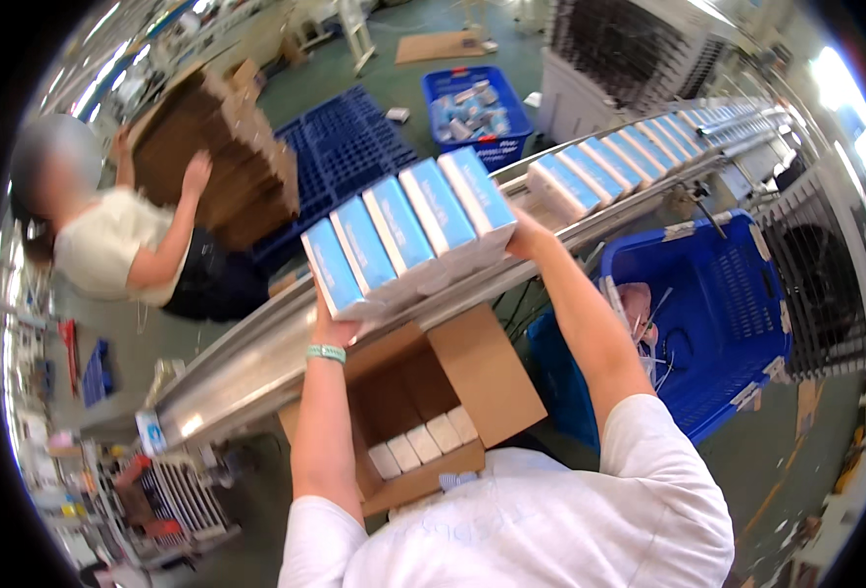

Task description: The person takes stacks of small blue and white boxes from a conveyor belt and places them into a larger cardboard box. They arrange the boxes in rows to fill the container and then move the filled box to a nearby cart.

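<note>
The row of blue-and-white boxes point(398, 231), five units side by side, is located at the centre of the frame, raised above the conveyor point(247, 370) and tilted, with its right end higher. The left hand point(335, 325) grips the lower-left end of the row; the right hand point(524, 237) grips the right end. The fingers of both hands are closed against the ends, though most are hidden by the boxes. Directly below, at lower centre, is one open carton point(487, 370); five white packs point(423, 444) are visible along its near side. The left forearm passes in front of the carton's left part, and the held row covers a section of the conveyor. At upper right, a line of similar boxes point(599, 169) lies on the conveyor; its far end is too small to count. Two blue baskets are present: one point(761, 333) at right, containing a pink item point(634, 309) and white strips, and one point(496, 150) at upper centre, containing small packs. One blue pallet point(340, 147) lies at upper left of centre. Beside it, one co-worker point(109, 240) stands at the stacked cardboard point(202, 157). One large louvred unit point(604, 69) occupies the upper right.
</note>
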A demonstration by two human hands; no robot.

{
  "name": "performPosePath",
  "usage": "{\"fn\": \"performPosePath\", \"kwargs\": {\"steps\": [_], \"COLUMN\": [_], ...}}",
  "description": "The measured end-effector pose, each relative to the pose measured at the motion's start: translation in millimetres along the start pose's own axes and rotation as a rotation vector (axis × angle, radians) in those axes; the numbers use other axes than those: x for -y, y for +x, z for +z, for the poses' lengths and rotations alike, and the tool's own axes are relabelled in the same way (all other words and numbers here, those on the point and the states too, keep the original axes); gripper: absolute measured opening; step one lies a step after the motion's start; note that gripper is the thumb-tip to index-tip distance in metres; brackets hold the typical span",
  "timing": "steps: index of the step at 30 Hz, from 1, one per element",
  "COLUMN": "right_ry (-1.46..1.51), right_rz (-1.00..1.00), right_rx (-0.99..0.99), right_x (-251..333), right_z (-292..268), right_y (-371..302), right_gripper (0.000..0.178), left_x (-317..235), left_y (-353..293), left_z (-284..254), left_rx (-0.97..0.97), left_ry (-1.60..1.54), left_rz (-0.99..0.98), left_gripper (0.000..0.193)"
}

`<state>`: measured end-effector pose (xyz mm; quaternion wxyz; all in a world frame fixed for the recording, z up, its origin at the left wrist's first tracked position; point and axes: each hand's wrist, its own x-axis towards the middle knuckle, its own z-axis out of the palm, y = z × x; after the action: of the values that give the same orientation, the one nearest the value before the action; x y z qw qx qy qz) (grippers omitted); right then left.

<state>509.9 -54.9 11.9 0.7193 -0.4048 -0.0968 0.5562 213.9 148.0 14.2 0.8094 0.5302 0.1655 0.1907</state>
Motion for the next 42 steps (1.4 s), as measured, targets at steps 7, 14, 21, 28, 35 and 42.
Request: {"fn": "performPosePath", "kwargs": {"steps": [7, 14, 21, 28, 35, 42], "right_ry": [-0.219, -1.275, -1.699, -2.018, -2.14, -2.252], "right_rz": [-0.271, -0.009, -0.764, -0.775, -0.708, -0.63], "right_rx": [-0.226, -0.266, -0.397, -0.007, -0.17, -0.02], "right_x": [-61.2, -212.3, -161.4, -220.5, -260.0, -270.5], "right_z": [36.9, 50.7, 95.2, 133.5, 88.4, 92.4], "right_y": [-132.2, -157.3, -146.0, -126.9, -39.0, -130.8], "right_gripper": [0.041, 0.029, 0.014, 0.03, 0.034, 0.057], "left_x": [-129.1, 15.8, -14.8, 35.3, 72.7, 102.0], "left_y": [-198.5, -265.8, -226.2, -191.9, -115.0, -212.1], "left_z": [-28.0, -54.1, -33.3, -5.9, -47.2, 3.3], "left_rx": [-0.289, -0.372, -0.619, 0.025, 0.168, -0.17], "left_ry": [-0.067, 0.776, 1.573, 1.778, 1.83, 1.756], "left_rz": [0.012, -0.497, 0.199, 0.054, -0.185, -0.047], "left_gripper": [0.045, 0.038, 0.034, 0.047, 0.055, 0.071]}}
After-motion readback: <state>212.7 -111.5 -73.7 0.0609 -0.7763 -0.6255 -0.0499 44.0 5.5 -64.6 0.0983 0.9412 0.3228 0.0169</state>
